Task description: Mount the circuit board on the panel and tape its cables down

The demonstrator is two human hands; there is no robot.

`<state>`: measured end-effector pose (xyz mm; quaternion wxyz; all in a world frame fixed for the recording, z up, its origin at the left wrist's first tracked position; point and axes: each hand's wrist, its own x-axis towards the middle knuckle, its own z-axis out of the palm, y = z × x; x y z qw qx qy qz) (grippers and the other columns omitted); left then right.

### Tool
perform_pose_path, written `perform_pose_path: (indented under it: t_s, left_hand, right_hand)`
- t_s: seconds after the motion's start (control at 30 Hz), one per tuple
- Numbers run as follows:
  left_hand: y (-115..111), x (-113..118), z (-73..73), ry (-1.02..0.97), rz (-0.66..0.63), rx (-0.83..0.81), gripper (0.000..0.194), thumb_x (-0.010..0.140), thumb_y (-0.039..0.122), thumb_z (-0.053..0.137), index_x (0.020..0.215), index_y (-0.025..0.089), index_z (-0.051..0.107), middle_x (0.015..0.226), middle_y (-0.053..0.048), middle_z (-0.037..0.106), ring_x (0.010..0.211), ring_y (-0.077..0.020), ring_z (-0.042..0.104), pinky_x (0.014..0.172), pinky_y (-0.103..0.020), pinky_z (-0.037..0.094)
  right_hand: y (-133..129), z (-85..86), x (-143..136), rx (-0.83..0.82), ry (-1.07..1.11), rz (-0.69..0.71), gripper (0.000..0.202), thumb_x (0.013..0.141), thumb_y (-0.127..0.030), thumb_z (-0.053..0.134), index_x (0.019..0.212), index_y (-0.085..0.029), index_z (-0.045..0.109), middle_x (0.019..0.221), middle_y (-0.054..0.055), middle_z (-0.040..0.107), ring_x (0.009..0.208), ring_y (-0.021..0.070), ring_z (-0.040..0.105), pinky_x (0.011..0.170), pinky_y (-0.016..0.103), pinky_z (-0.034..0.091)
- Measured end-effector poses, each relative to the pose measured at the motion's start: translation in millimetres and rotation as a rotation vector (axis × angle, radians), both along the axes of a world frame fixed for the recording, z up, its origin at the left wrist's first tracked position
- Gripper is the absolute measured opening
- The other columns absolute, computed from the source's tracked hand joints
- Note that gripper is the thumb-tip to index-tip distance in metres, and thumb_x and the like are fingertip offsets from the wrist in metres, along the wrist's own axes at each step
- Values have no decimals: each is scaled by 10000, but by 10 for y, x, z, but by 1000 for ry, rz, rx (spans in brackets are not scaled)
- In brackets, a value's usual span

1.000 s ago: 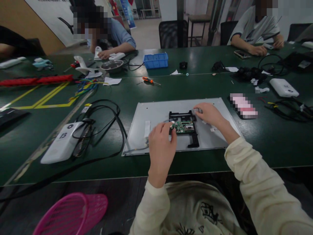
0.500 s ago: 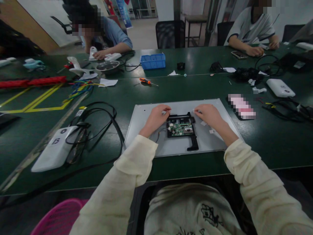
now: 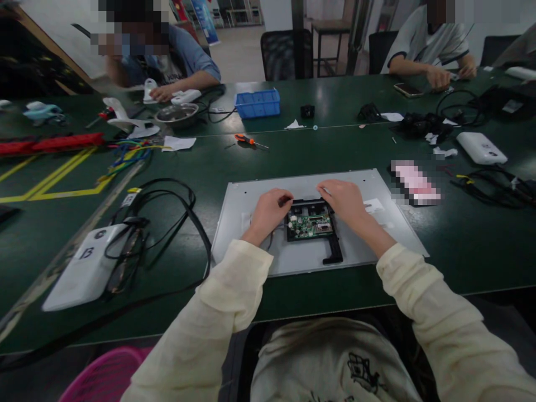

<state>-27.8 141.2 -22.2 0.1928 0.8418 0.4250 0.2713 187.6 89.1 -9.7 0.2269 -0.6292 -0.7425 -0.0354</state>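
A black plastic frame [image 3: 334, 245] with a green circuit board [image 3: 307, 225] in it lies on a flat grey panel [image 3: 234, 204]. My left hand [image 3: 269, 213] is closed at the frame's upper left corner, thumb and index finger pinched on its edge. Over the upper right part of the frame is my right hand [image 3: 344, 202], its fingertips pressed together just above the top bar. What those fingertips hold, if anything, is hidden. Thin wires run out from the board's left side, partly behind my left hand.
A white power bank [image 3: 84, 268] with looped black cables lies on the left of the green table [image 3: 209, 162]. Beyond the panel are an orange screwdriver [image 3: 250, 140] and a blue basket [image 3: 257, 104]. A pink phone [image 3: 414, 181] lies right. Two people sit opposite.
My right hand has moved left and inward, from beside the frame's upper right corner to over its top bar. My left hand stays at the upper left corner. The view has shifted slightly.
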Motion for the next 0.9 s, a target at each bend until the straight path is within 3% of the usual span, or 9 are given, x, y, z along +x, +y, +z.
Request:
perform_pose_path:
  t_s: [0.2, 0.4, 0.57, 0.9]
  left_hand:
    - [8, -1, -34, -19, 25, -18, 140, 802, 195, 566, 882, 200, 680, 860, -24, 669, 794, -161, 616, 773, -289, 489]
    - [17, -3, -48, -12, 18, 7, 121, 808, 206, 577, 880, 200, 674, 846, -23, 664, 796, -164, 611, 754, -287, 485]
    - [9, 2, -36, 13, 25, -5, 121, 816, 202, 568, 876, 204, 673, 850, -27, 662, 812, -171, 612, 765, -302, 486]
    - [-9, 0, -25, -4, 13, 11, 115, 820, 175, 579, 882, 206, 670, 836, -27, 649, 794, -166, 611, 744, -294, 479]
  right_hand:
    - [46, 55, -242, -75, -119, 58, 304, 986, -310, 392, 981, -185, 669, 942, 108, 722, 824, 218, 654, 627, 297, 393]
    - [111, 14, -316, -121, -145, 154, 267, 980, -257, 408, 977, -173, 662, 945, 119, 708, 850, 235, 649, 662, 312, 412]
    - [169, -68, -293, -142, -39, 316, 229, 950, -154, 449, 1012, -161, 669, 989, 106, 695, 953, 201, 618, 797, 297, 437]
    - [184, -130, -271, -127, 87, 353, 241, 933, -166, 485, 1044, -186, 698, 1051, 85, 697, 992, 198, 613, 854, 307, 450]
